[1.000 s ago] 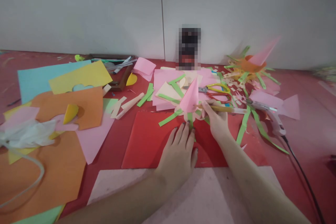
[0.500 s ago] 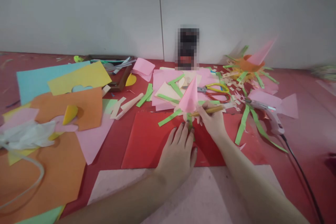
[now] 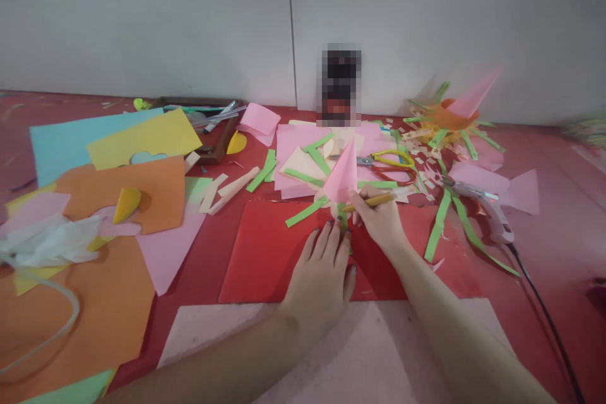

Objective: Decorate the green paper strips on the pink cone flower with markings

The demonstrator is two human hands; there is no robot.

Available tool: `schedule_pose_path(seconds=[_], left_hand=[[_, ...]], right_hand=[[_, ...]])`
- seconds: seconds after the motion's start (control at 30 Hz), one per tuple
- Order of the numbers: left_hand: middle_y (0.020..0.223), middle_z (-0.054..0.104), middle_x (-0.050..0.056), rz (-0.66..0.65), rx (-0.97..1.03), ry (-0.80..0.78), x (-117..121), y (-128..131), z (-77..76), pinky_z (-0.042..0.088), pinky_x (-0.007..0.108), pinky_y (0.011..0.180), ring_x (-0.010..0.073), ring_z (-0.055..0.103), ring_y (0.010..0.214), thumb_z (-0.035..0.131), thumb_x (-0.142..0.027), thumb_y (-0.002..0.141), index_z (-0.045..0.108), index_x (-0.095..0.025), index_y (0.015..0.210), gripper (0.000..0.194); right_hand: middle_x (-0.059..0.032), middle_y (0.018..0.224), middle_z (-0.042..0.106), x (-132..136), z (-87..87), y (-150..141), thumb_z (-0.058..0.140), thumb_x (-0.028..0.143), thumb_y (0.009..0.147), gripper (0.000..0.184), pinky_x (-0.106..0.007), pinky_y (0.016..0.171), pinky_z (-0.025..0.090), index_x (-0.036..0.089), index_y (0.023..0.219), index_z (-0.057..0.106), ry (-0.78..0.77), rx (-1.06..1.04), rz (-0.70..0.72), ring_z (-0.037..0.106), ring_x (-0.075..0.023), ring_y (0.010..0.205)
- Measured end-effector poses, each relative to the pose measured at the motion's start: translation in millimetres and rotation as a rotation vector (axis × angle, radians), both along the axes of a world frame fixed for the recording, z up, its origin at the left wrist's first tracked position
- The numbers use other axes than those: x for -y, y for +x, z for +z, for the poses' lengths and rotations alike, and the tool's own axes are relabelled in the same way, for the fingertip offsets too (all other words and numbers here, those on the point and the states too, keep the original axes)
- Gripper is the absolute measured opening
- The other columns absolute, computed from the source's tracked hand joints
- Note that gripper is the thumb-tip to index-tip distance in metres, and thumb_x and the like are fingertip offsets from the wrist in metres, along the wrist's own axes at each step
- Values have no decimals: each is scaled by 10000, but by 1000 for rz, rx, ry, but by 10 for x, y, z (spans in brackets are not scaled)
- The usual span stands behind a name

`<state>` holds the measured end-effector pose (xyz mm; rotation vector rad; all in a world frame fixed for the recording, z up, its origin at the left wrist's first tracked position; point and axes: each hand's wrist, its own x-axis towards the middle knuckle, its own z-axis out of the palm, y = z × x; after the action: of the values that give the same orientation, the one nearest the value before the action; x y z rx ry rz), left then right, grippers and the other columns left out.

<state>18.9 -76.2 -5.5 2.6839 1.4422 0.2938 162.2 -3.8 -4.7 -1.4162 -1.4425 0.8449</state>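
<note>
My left hand point(image 3: 322, 265) lies flat on a red sheet point(image 3: 265, 252), fingers stretched forward. Its fingertips touch the lower part of a green paper strip point(image 3: 343, 214). In my right hand point(image 3: 381, 221) is a slim yellow pen point(image 3: 376, 200), held nearly level, its left end over the same strip. Just beyond the hands stands a pink paper cone point(image 3: 341, 177) with green strips spreading from its base. A pair of scissors with yellow and red handles point(image 3: 392, 164) lies behind the right hand, partly over pink paper sheets point(image 3: 293, 142).
At the right rests a glue gun point(image 3: 492, 208) with a black cord. Behind it stands an orange ring piece point(image 3: 457, 115) with a pink cone and green strips. Orange sheets point(image 3: 95, 303), a blue sheet point(image 3: 57, 145) and a brown tray point(image 3: 218, 151) occupy the left. A wall point(image 3: 189, 25) rises behind.
My right hand has shifted slightly left and down, with the pen still in its fingers. The left hand stays flat in the same place.
</note>
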Motion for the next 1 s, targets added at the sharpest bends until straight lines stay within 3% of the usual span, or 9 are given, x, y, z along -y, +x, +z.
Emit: schedule_pose_path(seconds=[0.6, 1.0], left_hand=[[1349, 421, 132, 5, 17, 11, -4, 11, 0, 317, 430, 1021, 265, 327, 1275, 308, -299, 884, 432, -100, 1253, 437], [1366, 399, 134, 5, 7, 1, -4, 7, 3, 321, 437, 1022, 271, 324, 1277, 303, -294, 888, 432, -97, 1257, 438]], right_hand=[[58, 426, 482, -4, 19, -14, 495, 414, 820, 348, -221, 484, 395, 202, 555, 417, 25, 3, -28, 482, -91, 405], [76, 420, 362, -1, 14, -32, 429, 355, 839, 317, -212, 467, 338, 214, 569, 339, 47, 154, -8, 368, -82, 408]])
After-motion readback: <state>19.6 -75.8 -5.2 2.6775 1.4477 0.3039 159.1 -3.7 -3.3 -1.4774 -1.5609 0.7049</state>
